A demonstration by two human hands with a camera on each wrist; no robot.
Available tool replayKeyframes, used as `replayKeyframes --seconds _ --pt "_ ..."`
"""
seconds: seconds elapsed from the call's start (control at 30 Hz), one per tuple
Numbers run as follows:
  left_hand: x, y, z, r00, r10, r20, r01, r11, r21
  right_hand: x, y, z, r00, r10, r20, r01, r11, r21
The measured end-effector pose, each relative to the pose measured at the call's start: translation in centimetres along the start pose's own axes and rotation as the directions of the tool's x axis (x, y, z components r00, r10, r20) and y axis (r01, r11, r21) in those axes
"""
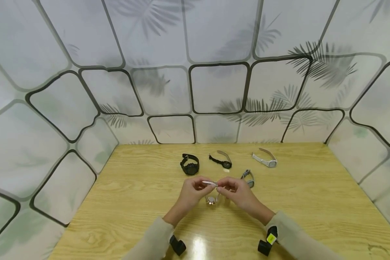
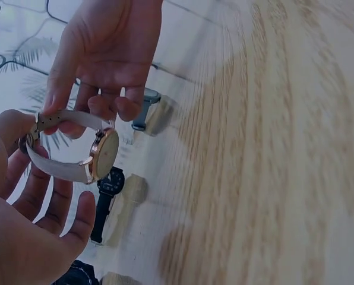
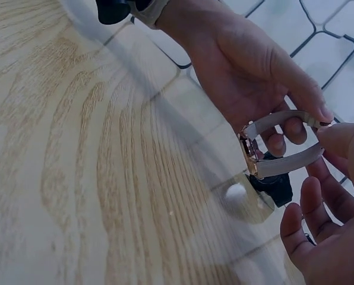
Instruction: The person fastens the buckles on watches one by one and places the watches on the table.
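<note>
A wristwatch [image 1: 211,200] with a rose-gold case and a pale strap [image 2: 58,168] hangs between both hands, its strap bent into a loop and its dial turned away from the buckle end. My left hand [image 1: 195,190] pinches one strap end between thumb and fingers. On the other side my right hand [image 1: 236,190] pinches the other end, and the fingertips of both hands meet near the buckle [image 2: 34,135]. The right wrist view shows the case [image 3: 248,155] edge-on below the strap. Fingers partly cover the buckle.
Behind the hands, on the wooden table [image 1: 133,202], lie a bulky black watch [image 1: 191,169], a slim black watch [image 1: 226,164] and a white watch [image 1: 271,164]. A grey-blue watch [image 1: 251,183] lies just beyond the right hand. Patterned cloth [image 1: 219,90] surrounds the table's back and sides.
</note>
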State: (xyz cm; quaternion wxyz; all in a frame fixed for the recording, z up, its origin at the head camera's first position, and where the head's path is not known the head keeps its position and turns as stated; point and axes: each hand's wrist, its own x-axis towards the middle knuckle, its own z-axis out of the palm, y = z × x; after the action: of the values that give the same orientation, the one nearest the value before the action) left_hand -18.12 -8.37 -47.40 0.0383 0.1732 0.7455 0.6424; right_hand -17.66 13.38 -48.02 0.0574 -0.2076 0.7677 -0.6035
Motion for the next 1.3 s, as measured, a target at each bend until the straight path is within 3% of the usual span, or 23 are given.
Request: replayKeyframes --seconds 0.37,0.67,1.07,1.3 --pt "0.01 0.06 -0.20 1.000 0.000 -0.029 0.000 1.000 -0.012 -0.13 0.03 0.17 0.999 0.029 0.013 -0.030 0.998 0.047" --pt "-0.01 0.00 0.17 0.999 -0.030 -0.027 0.029 0.999 -0.033 -0.06 -0.09 0.58 0.998 0.054 -0.026 -0.053 0.997 0.051" --pt "0.14 -0.72 0.55 1.000 0.006 -0.019 -0.007 0.998 -0.060 -0.08 0.27 0.79 0.994 0.067 -0.082 -0.066 0.998 0.015" --pt "0.54 -0.14 0.29 0.998 0.048 -0.041 -0.046 0.998 0.043 0.16 0.30 0.24 0.996 0.057 -0.072 -0.059 0.998 -0.022"
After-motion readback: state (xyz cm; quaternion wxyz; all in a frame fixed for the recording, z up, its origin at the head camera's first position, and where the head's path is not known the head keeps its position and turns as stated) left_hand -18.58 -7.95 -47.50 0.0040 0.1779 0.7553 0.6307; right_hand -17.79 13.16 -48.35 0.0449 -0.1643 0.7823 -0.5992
